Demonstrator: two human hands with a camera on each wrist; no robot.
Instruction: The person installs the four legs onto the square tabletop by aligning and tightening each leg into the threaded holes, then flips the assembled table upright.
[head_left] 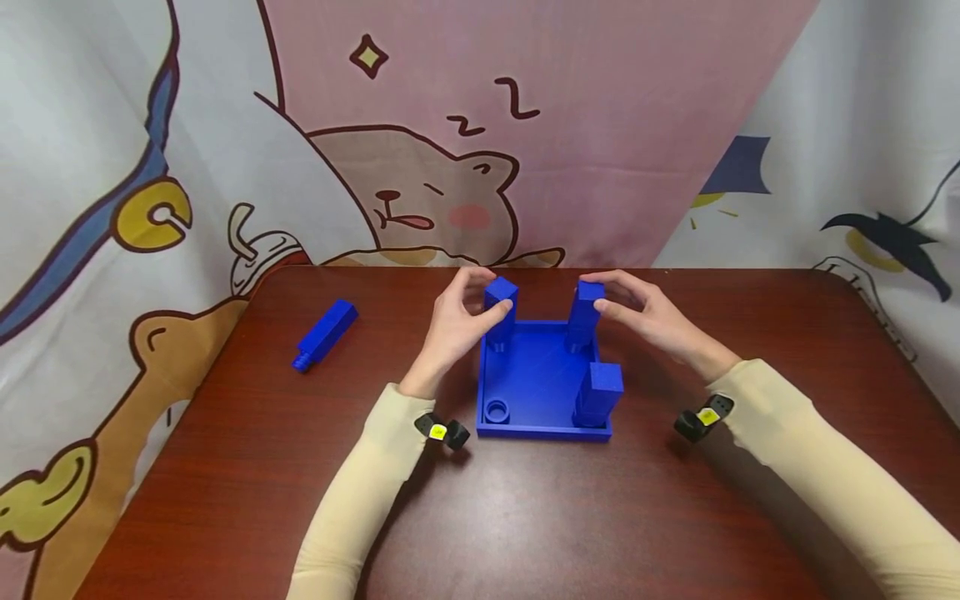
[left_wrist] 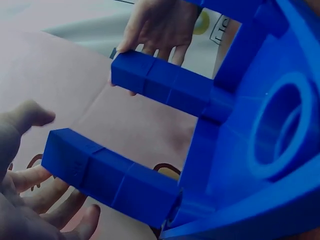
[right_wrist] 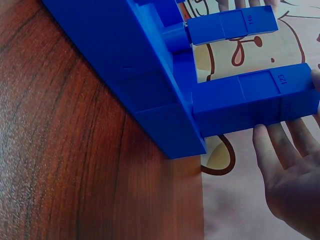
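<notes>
A square blue tray-like base (head_left: 536, 383) with a raised rim lies on the table. Square blue posts stand at three of its corners. My left hand (head_left: 459, 321) is around the far-left post (head_left: 501, 292); in the left wrist view its thumb is apart from the post (left_wrist: 110, 175) and its fingers lie along the other side. With thumb and fingers my right hand (head_left: 647, 315) pinches the top of the far-right post (head_left: 583, 312), marked 123 in the right wrist view. The near-right post (head_left: 600, 392) stands untouched. An open round socket (head_left: 497, 411) shows at the near-left corner.
A loose blue post (head_left: 326, 335) with a threaded end lies on the brown table (head_left: 540, 517), left of the base. Behind the table's far edge hangs a curtain (head_left: 585, 150) with cartoon animals.
</notes>
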